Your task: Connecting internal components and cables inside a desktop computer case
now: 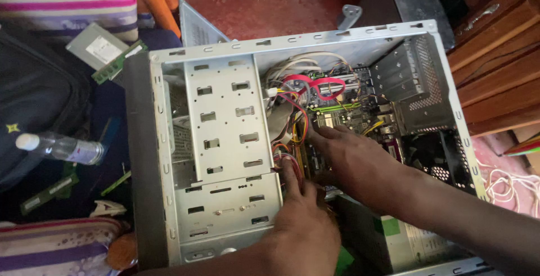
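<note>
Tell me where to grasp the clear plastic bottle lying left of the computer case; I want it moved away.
Take the bottle around its clear middle, coming from above. It lies on its side, white cap pointing left, with open space over it, so the rounded body offers the surest grip.

Up at the top left, a grey box-shaped unit carries a white rectangular label on its upper face, tilted against the dark bag. Down the left side lies a clear plastic bottle on its side, white cap pointing left, with a pale wrap-around label round its middle. At the bottom right, a white and green printed sticker sits on a flat panel, partly hidden behind the forearm.
</note>
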